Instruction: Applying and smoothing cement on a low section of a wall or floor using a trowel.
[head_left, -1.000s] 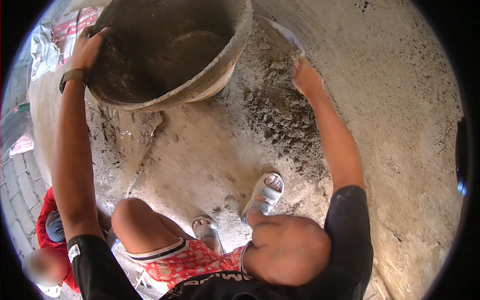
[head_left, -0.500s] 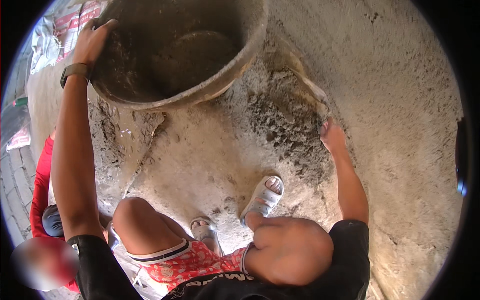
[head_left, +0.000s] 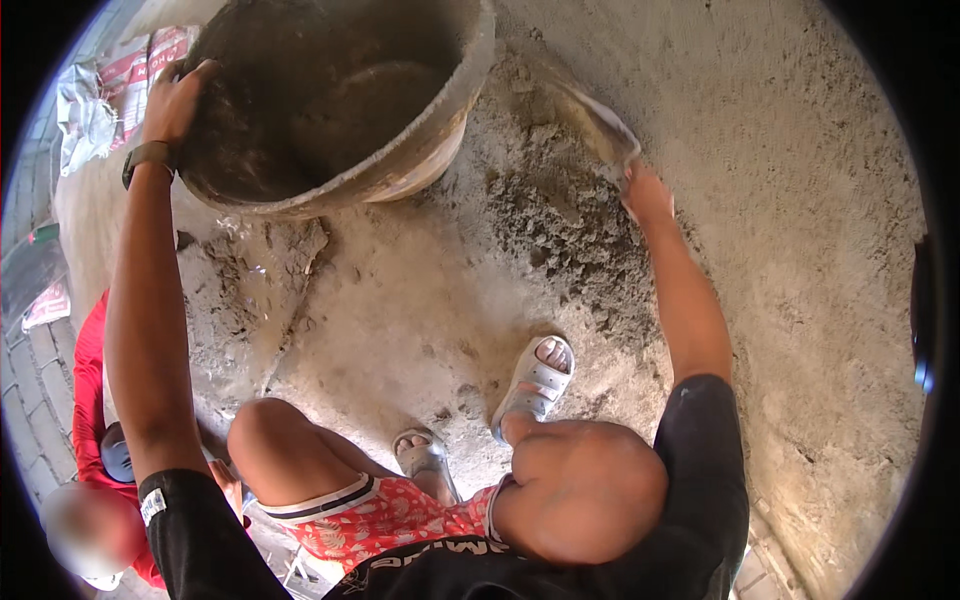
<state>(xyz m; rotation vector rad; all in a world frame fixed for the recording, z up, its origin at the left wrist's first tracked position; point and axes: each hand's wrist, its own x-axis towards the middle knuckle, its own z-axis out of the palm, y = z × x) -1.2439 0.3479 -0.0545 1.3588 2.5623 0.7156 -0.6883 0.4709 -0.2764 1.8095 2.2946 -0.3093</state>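
Observation:
A large, round grey mortar tub (head_left: 440, 150) stands tilted at the far left, its inside coated with wet cement. My left hand (head_left: 178, 105) has its fingers hooked over the tub's left rim, with a watch on the wrist. To the right of the tub, a heap of crumbly wet mortar (head_left: 575, 225) lies on the floor against the wall. My right hand (head_left: 648, 192) is closed round the end of a trowel (head_left: 598, 122), whose blade stretches away along the heap's far edge. The trowel's handle is mostly hidden in my fist.
A rough cement wall (head_left: 790, 250) rises along the right. My sandalled feet (head_left: 535, 380) are planted near the heap. At lower left a person in a red sleeve (head_left: 90, 390) is close beside me. Torn cement bags (head_left: 125, 85) lie at far left, by grey paving (head_left: 35, 400).
My right hand has moved farther away and slightly left with the trowel. The tub sits a little farther left in view, showing more of its outer side. My left hand keeps its hold.

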